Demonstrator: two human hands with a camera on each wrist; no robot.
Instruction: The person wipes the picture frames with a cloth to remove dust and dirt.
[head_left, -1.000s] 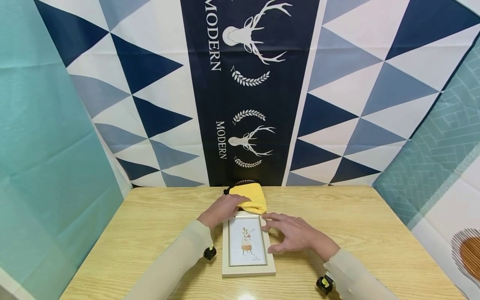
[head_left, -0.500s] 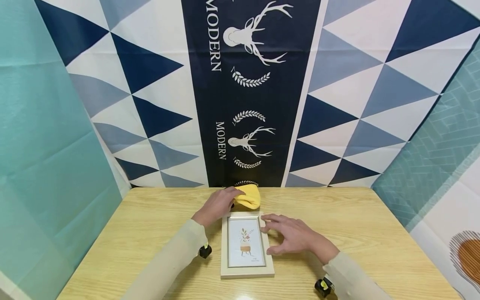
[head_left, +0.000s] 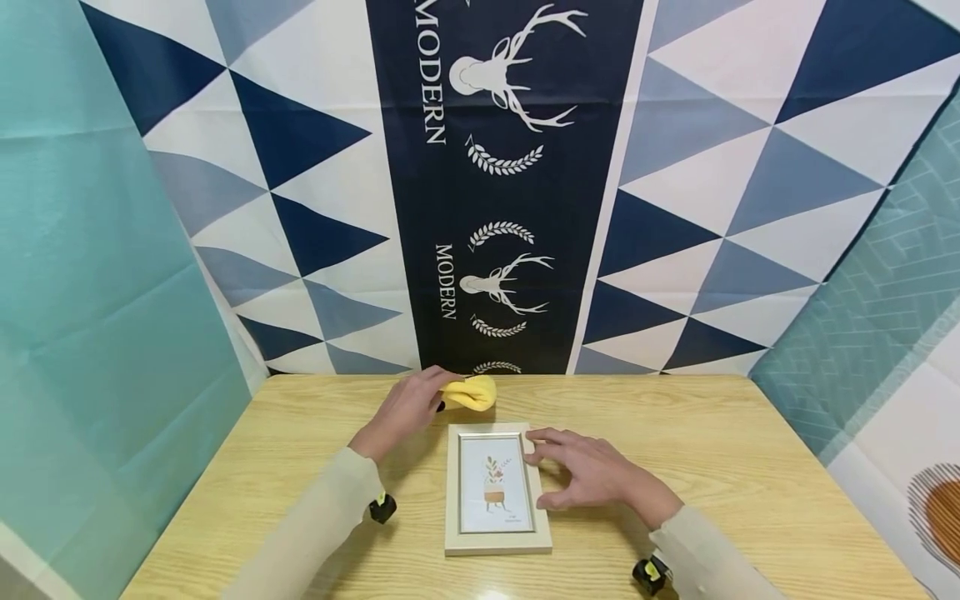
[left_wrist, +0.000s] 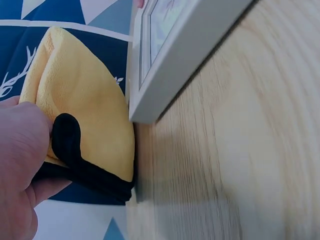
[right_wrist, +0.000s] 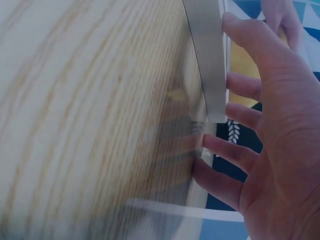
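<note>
A folded yellow cloth (head_left: 474,393) with black edging is pinched between the thumb and fingers of my left hand (head_left: 411,406), beyond the far left corner of a picture frame. In the left wrist view the cloth (left_wrist: 90,105) shows its fold and a black trim at the lower side. The cream picture frame (head_left: 498,546) lies face up on the table, with a drawing of a potted plant inside. My right hand (head_left: 588,473) rests at the frame's right edge, fingers spread and slightly bent, fingertips on its border. In the right wrist view the thumb meets the frame's side (right_wrist: 207,55).
The wooden table (head_left: 675,442) runs back to a patterned cloth backdrop (head_left: 487,192) with deer heads and triangles. A teal curtain (head_left: 105,317) hangs at the left. Another hanging with a brown round print (head_left: 941,508) is at the right.
My left hand has carried the yellow cloth leftward, off the frame's top edge to beyond its far left corner. The right hand and the frame stay in place.
</note>
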